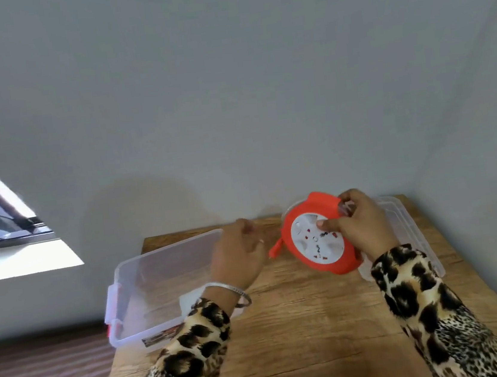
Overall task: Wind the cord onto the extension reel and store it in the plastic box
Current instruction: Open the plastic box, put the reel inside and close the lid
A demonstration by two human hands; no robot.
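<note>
Reel (318, 242) clamped in right hand (360, 226), left hand (239, 253) loose and empty, should go flat into plastic box (121, 285).

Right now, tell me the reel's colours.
Orange-red body with a white face, on the reel, head view.

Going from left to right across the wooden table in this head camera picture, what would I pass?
Clear plastic box with red latches → left hand → round orange and white extension reel → right hand, gripping the reel → clear plastic lid under the reel.
</note>
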